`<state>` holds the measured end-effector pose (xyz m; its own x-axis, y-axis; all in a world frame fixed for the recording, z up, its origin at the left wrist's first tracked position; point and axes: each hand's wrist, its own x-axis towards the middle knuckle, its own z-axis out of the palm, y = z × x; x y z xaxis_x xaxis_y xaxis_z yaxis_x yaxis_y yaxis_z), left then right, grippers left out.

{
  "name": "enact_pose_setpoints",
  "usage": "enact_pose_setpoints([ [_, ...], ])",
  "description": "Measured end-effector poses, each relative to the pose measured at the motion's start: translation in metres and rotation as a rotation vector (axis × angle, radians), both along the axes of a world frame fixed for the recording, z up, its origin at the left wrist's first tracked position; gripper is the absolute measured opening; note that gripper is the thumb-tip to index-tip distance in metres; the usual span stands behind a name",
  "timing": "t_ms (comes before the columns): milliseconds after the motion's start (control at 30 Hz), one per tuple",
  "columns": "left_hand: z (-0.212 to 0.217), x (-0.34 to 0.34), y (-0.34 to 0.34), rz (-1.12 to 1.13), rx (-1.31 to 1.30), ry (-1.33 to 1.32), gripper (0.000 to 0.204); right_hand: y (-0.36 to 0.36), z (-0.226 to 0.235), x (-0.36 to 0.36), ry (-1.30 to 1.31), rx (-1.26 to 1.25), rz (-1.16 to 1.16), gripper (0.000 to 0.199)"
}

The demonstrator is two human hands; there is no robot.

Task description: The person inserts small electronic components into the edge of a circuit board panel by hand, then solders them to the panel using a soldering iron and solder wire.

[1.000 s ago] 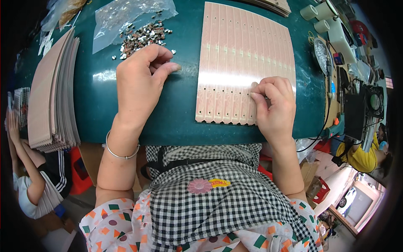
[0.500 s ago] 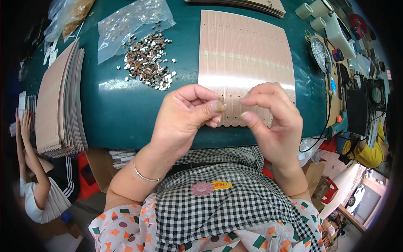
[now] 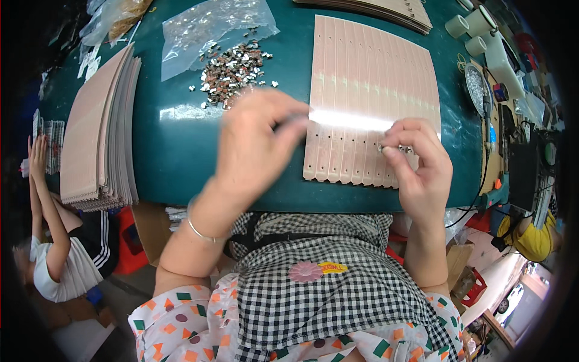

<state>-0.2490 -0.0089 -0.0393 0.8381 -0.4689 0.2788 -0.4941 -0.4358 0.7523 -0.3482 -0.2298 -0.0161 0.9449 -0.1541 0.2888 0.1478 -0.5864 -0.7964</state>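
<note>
A flat pinkish-tan panel [image 3: 356, 72], scored into long strips with small holes, lies on the green table [image 3: 175, 163]. Over its near right part, my right hand [image 3: 425, 160] pinches a small silvery metal part [image 3: 382, 147] between thumb and fingers. Other small metal parts [image 3: 406, 149] show at the panel beside those fingers. My left hand [image 3: 253, 145], smeared by motion, is in the air left of the panel, just nearer to me than a heap of small silver and brown parts [image 3: 232, 72]. Whether its fingers hold anything is hidden by the blur.
A clear plastic bag [image 3: 211, 30] with more small parts lies behind the heap. Stacked panels stand at the left [image 3: 99, 133] and far edge [image 3: 374, 12]. White rolls [image 3: 458, 25], a dish [image 3: 474, 87] and a black cable [image 3: 484, 157] are at the right. Another person [image 3: 60, 253] sits at left.
My left hand has moved up and left, from beside the right hand toward the heap. The right hand has come down to the panel, its fingers closing on a small metal part.
</note>
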Motion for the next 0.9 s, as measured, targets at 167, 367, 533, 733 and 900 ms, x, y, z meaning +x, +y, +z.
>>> enact_pose_setpoints([
  [167, -0.017, 0.029, 0.016, 0.182, 0.400, -0.263, 0.020, -0.005, -0.017, 0.007, 0.077, -0.198, -0.049, 0.012],
  [367, -0.015, 0.025, 0.014, 0.183, 0.364, -0.163, 0.015, 0.000, -0.020, 0.013, 0.020, -0.392, -0.018, 0.012],
  [533, -0.009, 0.024, 0.018, 0.179, 0.188, -0.114, 0.015, 0.001, -0.020, 0.013, 0.024, -0.432, -0.011, 0.011],
  [733, 0.003, 0.009, 0.011, 0.093, -0.019, 0.136, 0.012, 0.004, -0.020, 0.016, -0.036, -0.520, -0.002, 0.010],
  [900, 0.004, -0.013, -0.002, -0.076, -0.439, 0.616, 0.008, 0.002, -0.015, 0.017, 0.038, -0.554, 0.009, 0.010],
])
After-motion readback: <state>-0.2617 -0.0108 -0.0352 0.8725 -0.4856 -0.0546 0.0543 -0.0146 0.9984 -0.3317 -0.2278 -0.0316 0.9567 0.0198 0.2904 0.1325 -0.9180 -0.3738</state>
